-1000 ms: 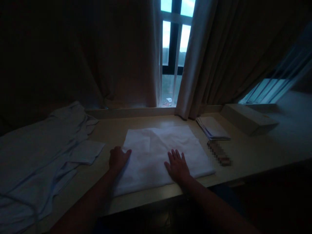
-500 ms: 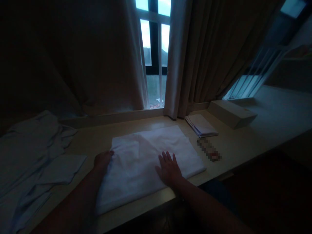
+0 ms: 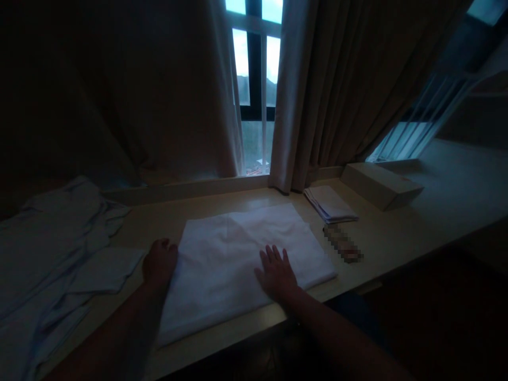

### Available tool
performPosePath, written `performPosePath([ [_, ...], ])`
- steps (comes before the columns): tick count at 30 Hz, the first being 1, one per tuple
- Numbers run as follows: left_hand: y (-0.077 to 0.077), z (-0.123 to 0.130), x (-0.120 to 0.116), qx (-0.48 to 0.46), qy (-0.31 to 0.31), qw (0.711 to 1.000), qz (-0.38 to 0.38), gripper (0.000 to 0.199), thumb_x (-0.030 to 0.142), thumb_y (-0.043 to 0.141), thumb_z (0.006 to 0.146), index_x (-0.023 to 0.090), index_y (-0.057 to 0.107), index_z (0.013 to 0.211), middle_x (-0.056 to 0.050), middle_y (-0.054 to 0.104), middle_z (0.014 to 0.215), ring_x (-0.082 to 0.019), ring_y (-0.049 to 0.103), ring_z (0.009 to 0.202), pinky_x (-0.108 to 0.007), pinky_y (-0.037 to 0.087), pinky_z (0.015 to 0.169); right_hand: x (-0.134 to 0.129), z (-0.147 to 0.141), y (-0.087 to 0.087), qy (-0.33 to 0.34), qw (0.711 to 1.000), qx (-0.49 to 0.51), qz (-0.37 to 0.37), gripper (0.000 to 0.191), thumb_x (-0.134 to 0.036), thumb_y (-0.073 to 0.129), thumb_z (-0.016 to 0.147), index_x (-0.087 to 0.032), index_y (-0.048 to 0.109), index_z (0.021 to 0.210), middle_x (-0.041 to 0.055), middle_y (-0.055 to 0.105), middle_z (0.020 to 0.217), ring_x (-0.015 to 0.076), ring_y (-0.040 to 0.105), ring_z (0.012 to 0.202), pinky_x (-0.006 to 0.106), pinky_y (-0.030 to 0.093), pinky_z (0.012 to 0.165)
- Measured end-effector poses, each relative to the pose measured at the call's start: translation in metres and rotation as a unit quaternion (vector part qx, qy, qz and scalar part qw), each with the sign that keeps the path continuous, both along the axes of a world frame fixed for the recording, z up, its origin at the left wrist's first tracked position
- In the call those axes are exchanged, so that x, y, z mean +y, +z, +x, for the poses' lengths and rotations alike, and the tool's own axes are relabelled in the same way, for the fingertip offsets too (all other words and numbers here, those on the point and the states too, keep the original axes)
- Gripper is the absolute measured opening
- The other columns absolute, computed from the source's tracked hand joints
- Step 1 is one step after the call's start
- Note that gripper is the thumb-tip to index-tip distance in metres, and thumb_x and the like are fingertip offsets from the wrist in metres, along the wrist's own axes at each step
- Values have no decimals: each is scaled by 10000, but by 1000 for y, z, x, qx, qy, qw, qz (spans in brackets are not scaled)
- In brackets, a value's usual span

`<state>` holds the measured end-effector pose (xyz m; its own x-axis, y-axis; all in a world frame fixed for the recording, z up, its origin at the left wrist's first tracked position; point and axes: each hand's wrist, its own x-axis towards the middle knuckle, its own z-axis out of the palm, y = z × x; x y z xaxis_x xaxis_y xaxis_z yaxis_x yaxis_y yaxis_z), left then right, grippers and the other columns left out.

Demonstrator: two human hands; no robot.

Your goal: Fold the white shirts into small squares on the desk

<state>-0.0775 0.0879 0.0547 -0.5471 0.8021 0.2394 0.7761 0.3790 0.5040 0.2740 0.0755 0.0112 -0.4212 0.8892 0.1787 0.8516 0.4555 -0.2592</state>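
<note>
A folded white cloth (image 3: 226, 264) lies in a broad rectangle on the table, with soft wrinkles across its top. My right hand (image 3: 275, 272) rests palm down on its right half, fingers spread. Beside the cloth's left edge is my left hand (image 3: 159, 262), its fingers curled in, with no fabric visible in them. The dim light and the angle hide part of those fingers.
A heap of pale cloths (image 3: 51, 254) covers the table's left end. At the back right lie a small folded cloth (image 3: 331, 203) and a box (image 3: 383, 185). A blurred-out object (image 3: 343, 244) sits nearer. Curtains (image 3: 293, 106) hang behind the table (image 3: 273, 317).
My left hand has let go of the cloth's left edge and shifted slightly left. The raised fabric there now lies flatter. My right hand stays in place on the cloth.
</note>
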Motion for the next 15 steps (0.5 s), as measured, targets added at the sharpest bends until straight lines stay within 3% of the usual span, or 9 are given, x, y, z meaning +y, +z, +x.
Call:
performPosePath([
  [3,-13,19,-16,51,-102,993,-11,565,473,383,889,137,480,1332,-152,482,1421,-292,472,1278,-434,388,1031,0,0,-1,3,1000,0,2,616,-555,291,968,-192,393,1455,98,286,1552,308,168,1451,544,36,1161],
  [6,-34,36,-34,147,-226,962,-52,653,543,379,874,181,418,1416,-90,277,1572,-274,230,1444,-441,197,1162,0,0,-1,7,1000,-1,3,615,-551,282,971,-189,389,1457,103,282,1553,303,160,1453,542,31,1160],
  [8,-49,37,-41,180,-210,955,-106,708,591,331,878,189,358,1461,-108,236,1585,-308,186,1456,-506,158,1156,0,0,-1,8,1000,-7,-5,619,-553,279,970,-190,381,1462,103,275,1555,303,155,1454,543,32,1159],
  [10,-62,32,-43,184,-157,960,-142,741,615,287,881,186,312,1484,-129,240,1580,-333,199,1448,-533,164,1138,0,1,0,8,1000,-12,-12,623,-556,269,971,-194,376,1466,99,268,1558,301,152,1455,541,34,1160],
  [15,-76,20,-41,214,-136,958,-137,750,612,252,889,179,274,1500,-133,235,1581,-335,195,1446,-515,164,1134,0,1,3,14,1000,-9,-12,628,-566,253,970,-203,373,1469,91,274,1556,299,155,1455,537,47,1161],
])
